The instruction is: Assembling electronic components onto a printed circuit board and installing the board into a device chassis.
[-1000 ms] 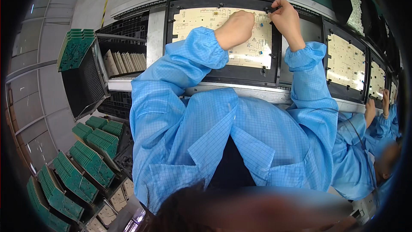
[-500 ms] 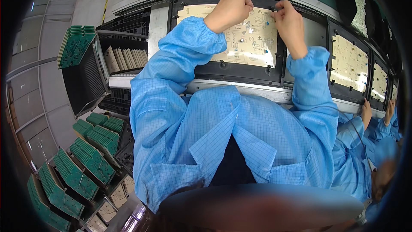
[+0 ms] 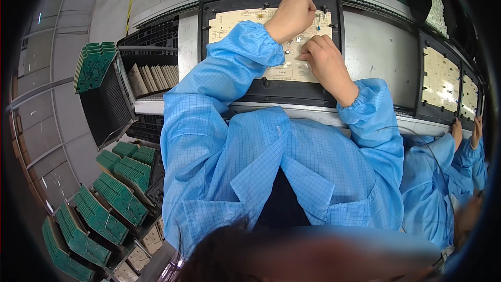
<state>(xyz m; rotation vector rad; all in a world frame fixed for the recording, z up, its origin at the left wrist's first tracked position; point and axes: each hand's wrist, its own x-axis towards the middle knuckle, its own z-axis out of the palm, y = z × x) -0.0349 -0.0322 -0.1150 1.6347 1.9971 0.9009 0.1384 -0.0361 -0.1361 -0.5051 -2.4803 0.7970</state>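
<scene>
A cream printed circuit board (image 3: 223, 19) dotted with small components lies in a black carrier frame (image 3: 292, 92) in front of me. My left hand (image 3: 293, 16) is over the board's upper right part, its fingers pinched together. Over the lower right part, my right hand (image 3: 324, 62) has its thumb and fingertips close together at the board's surface. Anything between the fingers of either hand is too small or hidden to make out. My left sleeve covers much of the board's left and lower left side.
More carriers with cream boards (image 3: 441, 81) sit along the metal line (image 3: 381, 47) to the right, with other people's hands (image 3: 457, 133) there. Bins of small parts (image 3: 434, 5) stand behind. At left are a black rack (image 3: 102, 112) and several stacks of green boards (image 3: 94, 214).
My right hand has moved from the board's upper right edge down and left over the board. My left hand stays over the upper part. The neighbouring carrier has shifted right, widening the gap.
</scene>
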